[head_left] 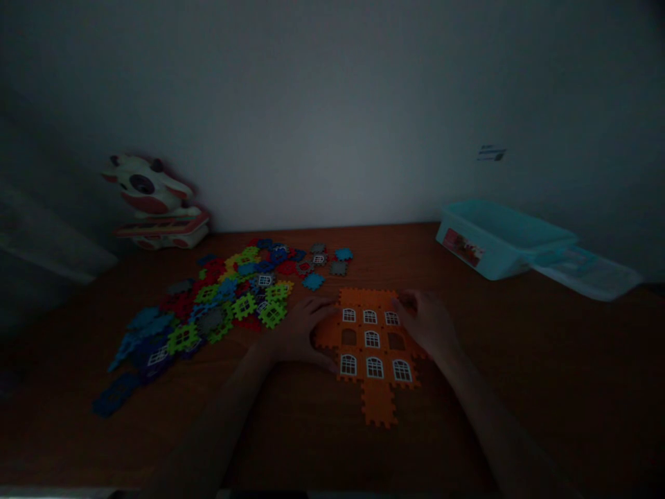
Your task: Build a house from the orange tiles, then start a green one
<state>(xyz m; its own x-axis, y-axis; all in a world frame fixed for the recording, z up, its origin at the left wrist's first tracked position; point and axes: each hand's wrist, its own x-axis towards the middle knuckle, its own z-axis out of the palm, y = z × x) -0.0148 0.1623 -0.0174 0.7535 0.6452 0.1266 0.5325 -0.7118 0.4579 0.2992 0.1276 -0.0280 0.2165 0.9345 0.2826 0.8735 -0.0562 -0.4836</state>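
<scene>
An orange house-shaped panel (371, 402) of interlocking plastic waffle pieces lies flat on the wooden table (519, 388), with several white-framed arched windows. My left hand (298, 333) lies over the panel's left edge, fingers pointing right. My right hand (426, 322) covers its upper right corner, fingers curled down onto it. To the left of my left hand spreads a loose pile of multicoloured waffle pieces (228, 298), in red, blue, green, yellow and grey. The picture is dark, so finger detail is hard to see.
A toy cow figure (150, 201) stands at the table's far left corner against the wall. At the far right sit a teal plastic box (499, 239) and its clear lid (587, 274). A pale wall rises behind the table.
</scene>
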